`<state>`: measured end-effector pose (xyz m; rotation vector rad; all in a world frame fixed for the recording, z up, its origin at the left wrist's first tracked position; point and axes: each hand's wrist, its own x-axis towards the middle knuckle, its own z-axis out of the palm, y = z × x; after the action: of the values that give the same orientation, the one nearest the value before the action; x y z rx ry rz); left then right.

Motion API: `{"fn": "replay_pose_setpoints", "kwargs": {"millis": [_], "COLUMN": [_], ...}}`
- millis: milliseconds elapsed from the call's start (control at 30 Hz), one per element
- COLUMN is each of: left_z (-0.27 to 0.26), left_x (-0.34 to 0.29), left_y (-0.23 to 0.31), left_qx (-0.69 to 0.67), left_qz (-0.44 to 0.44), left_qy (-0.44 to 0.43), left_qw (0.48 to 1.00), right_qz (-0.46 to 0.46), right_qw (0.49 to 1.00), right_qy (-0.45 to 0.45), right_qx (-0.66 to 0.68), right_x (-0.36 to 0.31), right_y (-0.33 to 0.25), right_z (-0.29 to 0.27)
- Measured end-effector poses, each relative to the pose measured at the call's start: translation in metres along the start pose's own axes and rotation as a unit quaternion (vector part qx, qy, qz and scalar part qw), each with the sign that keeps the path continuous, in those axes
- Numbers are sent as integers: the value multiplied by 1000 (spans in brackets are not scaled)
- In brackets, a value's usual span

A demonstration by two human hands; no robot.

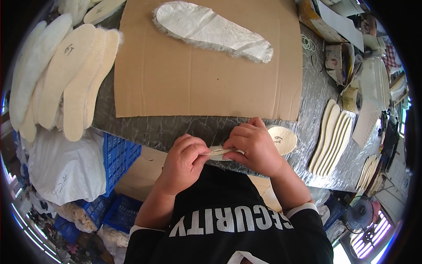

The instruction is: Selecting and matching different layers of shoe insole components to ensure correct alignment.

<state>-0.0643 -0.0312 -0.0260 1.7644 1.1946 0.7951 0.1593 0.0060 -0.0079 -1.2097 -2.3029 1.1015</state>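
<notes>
At the near edge of the table, my left hand (187,160) and my right hand (255,145) pinch a cream insole (216,152) between them. It is seen nearly edge-on, and its layers part slightly between my fingers. Just past my right hand shows the rounded end of a cream insole (285,141) with a handwritten mark; my hand hides where it continues, so I cannot tell if it belongs to the held piece. Farther off, a fleecy insole (211,31) with a whitish, wrinkled upper face lies on a cardboard sheet (206,83).
Piles of cream insoles (66,75) overlap at the left. On the right lies a row of insoles (332,138), near a tape roll (351,99) and boxes (339,64). Below the table's left edge are a blue crate (121,160) and a white sack (66,165).
</notes>
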Motion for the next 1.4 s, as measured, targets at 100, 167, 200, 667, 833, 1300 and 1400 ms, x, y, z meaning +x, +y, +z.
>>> {"fn": "replay_pose_setpoints", "kwargs": {"millis": [100,167,200,667,833,1300,1400], "left_z": [1,-3,-4,-6,-7,7,23], "left_x": [3,9,15,12,10,30,38], "left_y": [4,15,19,18,16,45,48], "left_qx": [-29,-47,-2,115,134,221,224], "left_qz": [-41,-78,-58,131,165,165,181], "left_qy": [-12,-18,-35,-68,-42,-80,-84], "left_qw": [999,996,998,982,976,958,954], "right_qz": [0,-28,-28,10,46,-7,-3], "right_qw": [1000,999,999,990,989,982,981], "right_qy": [4,24,24,83,83,170,171], "right_qx": [-4,-24,-23,-116,-115,-85,-89], "right_x": [-2,-3,-3,-29,-51,-60,-61], "right_y": [3,0,-1,-16,-5,9,6], "right_z": [2,2,3,-19,-26,-9,-9]}}
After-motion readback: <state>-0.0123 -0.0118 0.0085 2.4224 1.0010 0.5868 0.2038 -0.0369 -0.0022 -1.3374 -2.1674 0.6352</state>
